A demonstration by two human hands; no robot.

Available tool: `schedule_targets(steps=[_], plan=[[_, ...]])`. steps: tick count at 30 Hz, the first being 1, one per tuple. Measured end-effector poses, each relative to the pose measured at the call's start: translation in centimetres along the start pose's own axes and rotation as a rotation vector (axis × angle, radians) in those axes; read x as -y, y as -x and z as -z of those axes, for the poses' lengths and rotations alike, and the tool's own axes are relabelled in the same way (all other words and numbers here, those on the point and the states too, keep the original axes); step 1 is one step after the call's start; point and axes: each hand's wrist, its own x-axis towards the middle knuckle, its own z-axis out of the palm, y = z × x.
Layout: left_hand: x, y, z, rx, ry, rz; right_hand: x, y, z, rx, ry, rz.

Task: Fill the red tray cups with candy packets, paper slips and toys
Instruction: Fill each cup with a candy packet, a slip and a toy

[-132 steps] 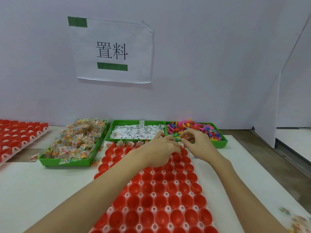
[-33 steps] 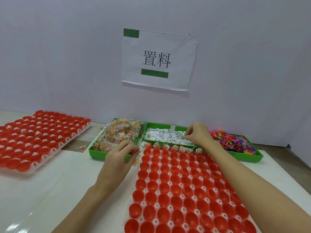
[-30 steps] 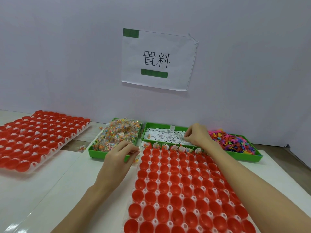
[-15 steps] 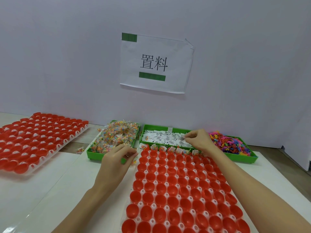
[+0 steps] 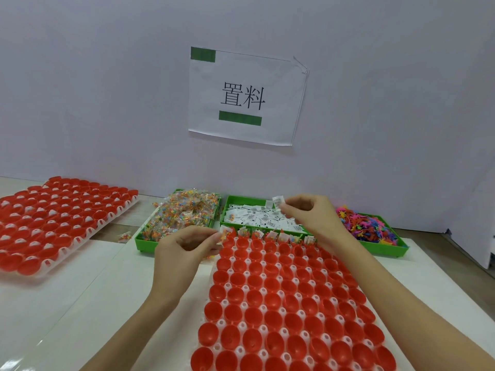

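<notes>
From the head view we look down on the red tray (image 5: 284, 311), its cups in rows on the white table (image 5: 88, 298); only the far row holds packets and slips. Our right hand (image 5: 308, 218) hovers above the middle green bin (image 5: 227, 210), fingers curled, pinching one paper slip (image 5: 277, 202) clear of the pile of slips (image 5: 257, 218). Our left hand (image 5: 184, 247) sits at the tray's far-left corner, fingers curled round a candy packet (image 5: 224, 235) just beside the corner cup (whether it touches the cup, we cannot tell). The left bin (image 5: 146, 243) is heaped with candy packets (image 5: 182, 212), the right bin (image 5: 385, 249) with bright toys (image 5: 367, 226). A second red tray (image 5: 56, 223) lies well off to the left, and a paper sign (image 5: 246, 97) hangs on the wall.
</notes>
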Motion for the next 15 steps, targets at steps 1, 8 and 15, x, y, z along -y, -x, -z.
schedule_targets(steps=[1,8,15], plan=[[-0.5,0.2,-0.2,0.010,0.058,0.048,0.7,1.5,-0.4,0.042,-0.046,0.005],[-2.4,1.7,-1.7,0.139,0.242,0.221,1.9,9.1,-4.3,0.191,-0.258,-0.160],[-3.3,2.3,-1.9,0.197,0.208,0.204,2.5,9.3,-5.0,0.158,-0.389,-0.189]])
